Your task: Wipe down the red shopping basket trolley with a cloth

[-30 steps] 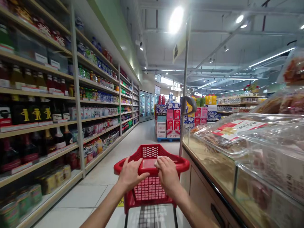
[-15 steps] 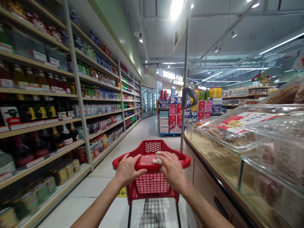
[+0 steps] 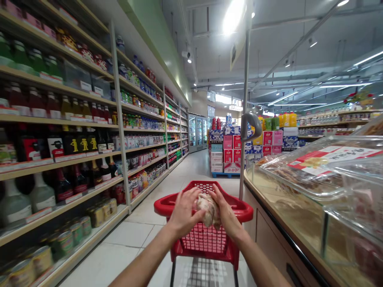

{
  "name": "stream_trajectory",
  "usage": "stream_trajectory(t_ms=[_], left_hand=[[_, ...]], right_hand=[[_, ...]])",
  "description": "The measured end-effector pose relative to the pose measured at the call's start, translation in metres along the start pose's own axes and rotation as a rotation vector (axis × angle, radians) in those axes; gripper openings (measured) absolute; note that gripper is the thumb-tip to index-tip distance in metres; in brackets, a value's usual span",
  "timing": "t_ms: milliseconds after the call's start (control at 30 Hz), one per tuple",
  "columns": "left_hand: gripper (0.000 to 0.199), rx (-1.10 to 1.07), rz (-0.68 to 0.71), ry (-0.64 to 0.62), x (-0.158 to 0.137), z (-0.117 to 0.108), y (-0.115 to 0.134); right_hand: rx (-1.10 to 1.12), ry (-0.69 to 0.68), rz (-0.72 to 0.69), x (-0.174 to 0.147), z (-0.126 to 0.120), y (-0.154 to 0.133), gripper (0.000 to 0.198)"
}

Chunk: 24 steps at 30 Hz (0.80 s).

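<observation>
A crumpled whitish-beige cloth-like bundle (image 3: 208, 210) is between my two hands, above the handle of the red shopping cart (image 3: 205, 243). My left hand (image 3: 185, 211) cups it from the left, the thumb against its side and the fingers stretched up, slightly blurred. From the right, my right hand (image 3: 226, 211) presses on it with fingers bent over its far edge. Whether the bundle is a rag or something wrapped I cannot tell. Part of the cart handle (image 3: 243, 211) is hidden behind the hands.
Shelves (image 3: 143, 127) of bottles and cans line the left side. Close on the right runs a display counter (image 3: 278, 199) with clear food trays (image 3: 311, 167). A metal pole (image 3: 244, 91) rises by its corner. Stacked cartons (image 3: 229, 149) stand ahead, right of the tiled aisle (image 3: 191, 169).
My left hand has left the cart handle and come to the bundle. The bundle, earlier under my right hand on the handle, is now lifted between both hands. The view has shifted left.
</observation>
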<state>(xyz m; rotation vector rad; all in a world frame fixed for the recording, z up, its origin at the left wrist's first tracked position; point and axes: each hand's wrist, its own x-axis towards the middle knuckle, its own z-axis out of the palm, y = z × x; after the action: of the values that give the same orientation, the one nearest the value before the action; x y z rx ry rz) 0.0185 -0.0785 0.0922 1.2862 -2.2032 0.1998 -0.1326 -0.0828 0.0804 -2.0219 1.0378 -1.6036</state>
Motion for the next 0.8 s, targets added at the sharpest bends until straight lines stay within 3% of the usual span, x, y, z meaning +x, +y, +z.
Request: stream_trajectory(t_ms=[67,133,233,300,367,567,667,800], left_hand=[[0.049,-0.017,0.05,0.008,0.008,0.016,0.026],[0.043,-0.009,0.062,0.041,0.011,0.026,0.037],[0.037,0.056,-0.01,0.084,0.003,0.021,0.014],[0.037,0.122,-0.198,0.155,-0.003,0.01,-0.009],[0.036,0.158,-0.297,0.199,-0.003,0.006,-0.017],[0.029,0.086,0.009,0.169,0.018,0.039,0.035],[0.033,0.12,0.068,0.194,0.009,0.034,0.012],[0.034,0.183,-0.127,0.324,-0.008,0.021,-0.035]], right_hand=[[0.078,0.046,0.056,0.001,-0.008,0.007,0.052],[-0.018,0.063,0.088,-0.002,-0.014,0.013,0.052],[-0.261,0.018,0.082,-0.009,-0.017,0.018,0.055],[-0.341,0.008,0.08,-0.012,-0.017,0.017,0.055],[-0.373,0.022,0.094,-0.011,-0.014,0.015,0.054],[-0.429,0.041,-0.015,-0.01,-0.013,0.017,0.053],[-0.525,0.031,-0.042,-0.011,-0.022,0.024,0.052],[-0.532,0.048,-0.102,-0.013,-0.021,0.033,0.05]])
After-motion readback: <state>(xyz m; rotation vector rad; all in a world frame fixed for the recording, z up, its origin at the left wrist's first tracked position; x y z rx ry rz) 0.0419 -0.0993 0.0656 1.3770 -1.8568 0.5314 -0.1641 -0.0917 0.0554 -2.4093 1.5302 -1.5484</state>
